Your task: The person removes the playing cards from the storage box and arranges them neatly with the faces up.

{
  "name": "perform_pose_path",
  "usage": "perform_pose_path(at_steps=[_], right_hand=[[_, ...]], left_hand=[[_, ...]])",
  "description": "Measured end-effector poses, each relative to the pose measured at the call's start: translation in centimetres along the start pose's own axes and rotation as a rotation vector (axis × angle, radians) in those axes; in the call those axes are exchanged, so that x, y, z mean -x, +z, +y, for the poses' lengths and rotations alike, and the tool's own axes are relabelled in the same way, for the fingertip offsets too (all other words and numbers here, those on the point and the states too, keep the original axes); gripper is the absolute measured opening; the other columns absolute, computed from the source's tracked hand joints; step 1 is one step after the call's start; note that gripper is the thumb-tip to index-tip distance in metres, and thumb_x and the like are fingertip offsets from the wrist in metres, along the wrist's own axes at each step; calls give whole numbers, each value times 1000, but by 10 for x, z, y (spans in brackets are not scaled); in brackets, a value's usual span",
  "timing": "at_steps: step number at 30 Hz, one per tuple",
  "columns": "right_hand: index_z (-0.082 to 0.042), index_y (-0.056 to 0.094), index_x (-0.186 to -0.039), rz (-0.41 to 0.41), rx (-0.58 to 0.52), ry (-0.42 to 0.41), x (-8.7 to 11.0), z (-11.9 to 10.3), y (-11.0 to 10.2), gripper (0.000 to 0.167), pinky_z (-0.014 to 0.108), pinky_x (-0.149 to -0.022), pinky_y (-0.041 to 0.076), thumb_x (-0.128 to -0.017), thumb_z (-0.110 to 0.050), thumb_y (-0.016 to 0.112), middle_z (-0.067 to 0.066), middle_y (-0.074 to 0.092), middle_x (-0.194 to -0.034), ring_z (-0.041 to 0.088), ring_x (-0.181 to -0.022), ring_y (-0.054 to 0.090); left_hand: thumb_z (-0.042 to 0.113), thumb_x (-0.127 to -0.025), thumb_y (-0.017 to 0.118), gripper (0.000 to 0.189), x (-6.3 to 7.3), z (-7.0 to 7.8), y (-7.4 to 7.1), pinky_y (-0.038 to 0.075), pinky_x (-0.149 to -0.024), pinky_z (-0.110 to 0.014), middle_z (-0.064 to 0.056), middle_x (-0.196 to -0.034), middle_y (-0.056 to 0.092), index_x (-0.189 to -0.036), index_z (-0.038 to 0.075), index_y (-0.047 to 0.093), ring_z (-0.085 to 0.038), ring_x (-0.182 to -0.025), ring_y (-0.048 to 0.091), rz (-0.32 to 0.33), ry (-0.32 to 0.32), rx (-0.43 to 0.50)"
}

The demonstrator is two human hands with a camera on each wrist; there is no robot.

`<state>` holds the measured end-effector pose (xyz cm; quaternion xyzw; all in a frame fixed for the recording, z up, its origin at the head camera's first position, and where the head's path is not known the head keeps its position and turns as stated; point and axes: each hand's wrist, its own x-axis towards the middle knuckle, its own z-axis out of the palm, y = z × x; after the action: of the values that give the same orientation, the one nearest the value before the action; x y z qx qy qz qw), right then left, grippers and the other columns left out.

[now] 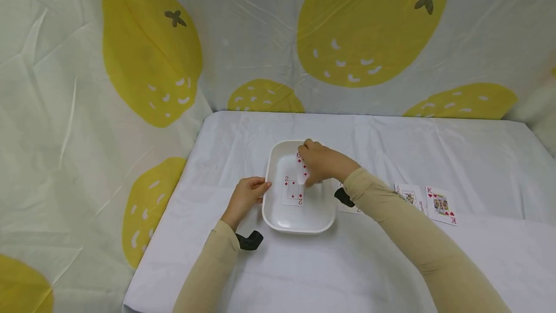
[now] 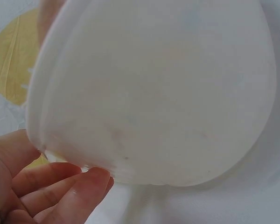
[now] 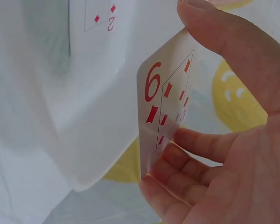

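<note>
A white rectangular tray (image 1: 299, 226) sits in front of me, holding a two of diamonds card (image 1: 293, 193) face up. My left hand (image 1: 247, 194) pinches the tray's left rim; the left wrist view shows its thumb and fingertips (image 2: 98, 179) at the edge. Over the far right part of the tray, my right hand (image 1: 321, 161) grips a diamonds playing card (image 3: 165, 102) by its edges, thumb at one end and fingers at the other. Its corner numeral reads as a 6 or a 9. That card stands tilted, partly hidden by the hand in the head view.
Right of my right forearm lie a king of hearts (image 1: 440, 206) and another picture card (image 1: 408, 192) that the sleeve partly covers. One more card (image 1: 350, 209) shows beside the tray, mostly hidden under the right wrist. A lemon-print curtain (image 1: 252, 37) hangs behind the white-covered table (image 1: 330, 274).
</note>
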<state>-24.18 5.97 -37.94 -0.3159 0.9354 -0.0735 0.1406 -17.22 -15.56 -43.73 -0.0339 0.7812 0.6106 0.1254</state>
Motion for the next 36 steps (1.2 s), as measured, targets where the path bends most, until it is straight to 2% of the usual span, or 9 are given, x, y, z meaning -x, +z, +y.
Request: perform_pose_path(at_steps=[4, 11, 16, 24, 30, 36], right_hand=[[4, 38, -126, 21, -21, 15, 19, 20, -7, 89, 37, -87, 44, -60, -33, 84, 17, 37, -122, 28, -103, 41], [11, 35, -124, 42, -26, 40, 61, 64, -5, 90, 47, -91, 40, -60, -29, 84, 26, 36, -123, 36, -107, 41], [15, 30, -125, 44, -29, 106, 90, 95, 4, 93, 50, -88, 40, -61, -26, 83, 31, 32, -121, 41, -105, 40], [17, 26, -124, 45, -4, 197, 140, 141, 18, 94, 56, -85, 39, -60, -23, 83, 35, 28, -118, 46, -101, 41], [18, 25, -121, 4, -18, 299, 176, 175, 30, 98, 61, -82, 38, -56, -22, 85, 38, 28, -115, 50, -99, 39], [17, 26, -120, -2, -1, 358, 206, 205, 53, 100, 65, -81, 34, -51, -21, 87, 38, 32, -114, 55, -98, 36]], left_hand=[[11, -88, 59, 31, 3, 4, 1, 53, -69, -35, -25, -103, 60, -110, -10, 58, -36, -92, 59, 0, 3, -14], [16, -87, 61, 33, -10, -17, 1, 54, -66, -32, -20, -100, 63, -110, -7, 59, -29, -87, 62, 22, -2, -8], [18, -86, 62, 31, -11, -19, 1, 54, -65, -30, -17, -98, 64, -108, -3, 61, -25, -85, 63, 42, -9, -23], [18, -86, 63, 30, -13, -20, 1, 54, -65, -30, -17, -97, 65, -107, -3, 62, -26, -84, 63, 41, -12, -6], [17, -86, 63, 29, -13, -21, 2, 54, -65, -30, -15, -96, 65, -107, -2, 62, -25, -84, 63, 44, -14, -4], [18, -85, 63, 28, -13, -20, 2, 54, -65, -30, -15, -95, 65, -105, -1, 63, -24, -83, 63, 47, -13, -4]])
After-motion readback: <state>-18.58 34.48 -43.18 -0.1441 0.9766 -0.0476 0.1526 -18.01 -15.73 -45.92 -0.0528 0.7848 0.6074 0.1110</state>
